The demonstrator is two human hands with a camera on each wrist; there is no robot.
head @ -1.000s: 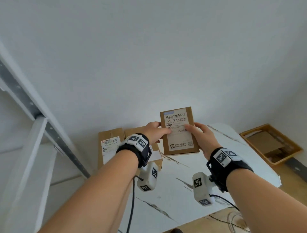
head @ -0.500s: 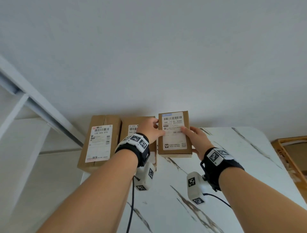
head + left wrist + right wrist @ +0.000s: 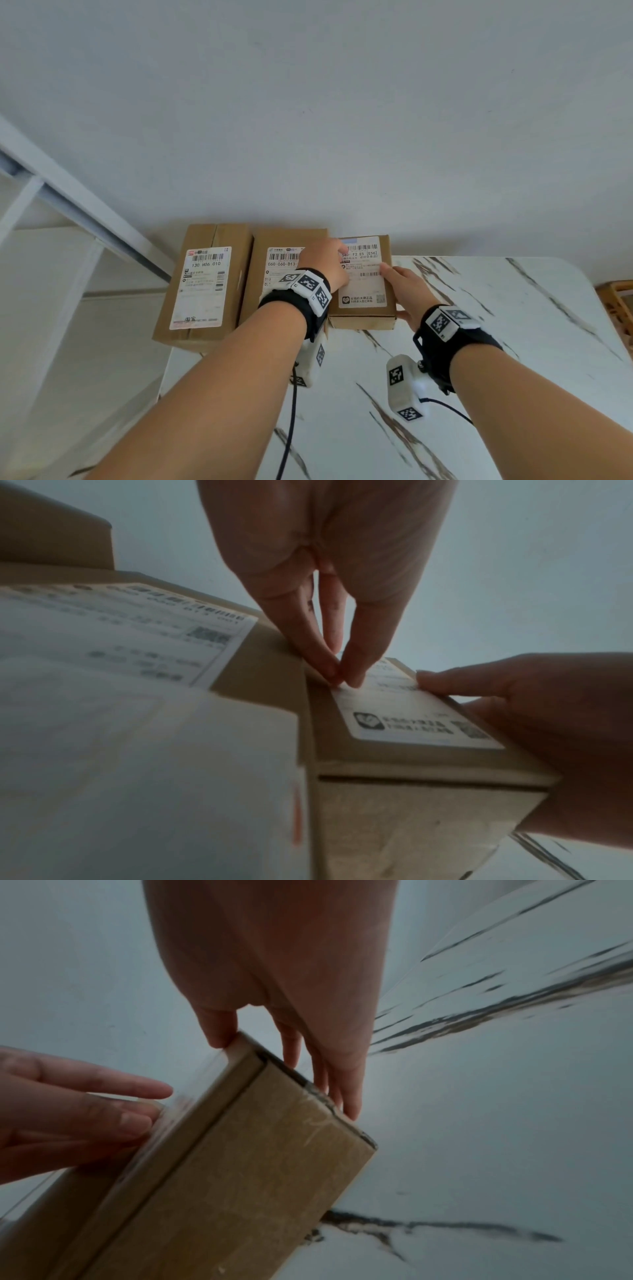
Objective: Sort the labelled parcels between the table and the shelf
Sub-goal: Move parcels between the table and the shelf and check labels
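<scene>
The small labelled parcel (image 3: 363,284), a stiff cardboard box that looks light, sits at the back of the marble table (image 3: 513,342), right hand (image 3: 407,294) clasping its side and left hand (image 3: 323,262) fingertips pressing its top, so gripping opposite edges should suit

Both forearms are bare, with no sleeves. Each wrist wears a wide black strap: the left wrist strap (image 3: 310,310) and the right wrist strap (image 3: 460,346). On top of each strap sits a white block with angled faces, each face printed with a black-and-white square marker: the left marker block (image 3: 308,286), the right marker block (image 3: 448,320). Under each wrist hangs a white rounded camera housing that carries the same kind of square markers: the left housing (image 3: 313,359), the right housing (image 3: 404,387). A thin black cable (image 3: 289,425) drops from the left housing, and a second black cable (image 3: 448,409) curves away from the right one
</scene>
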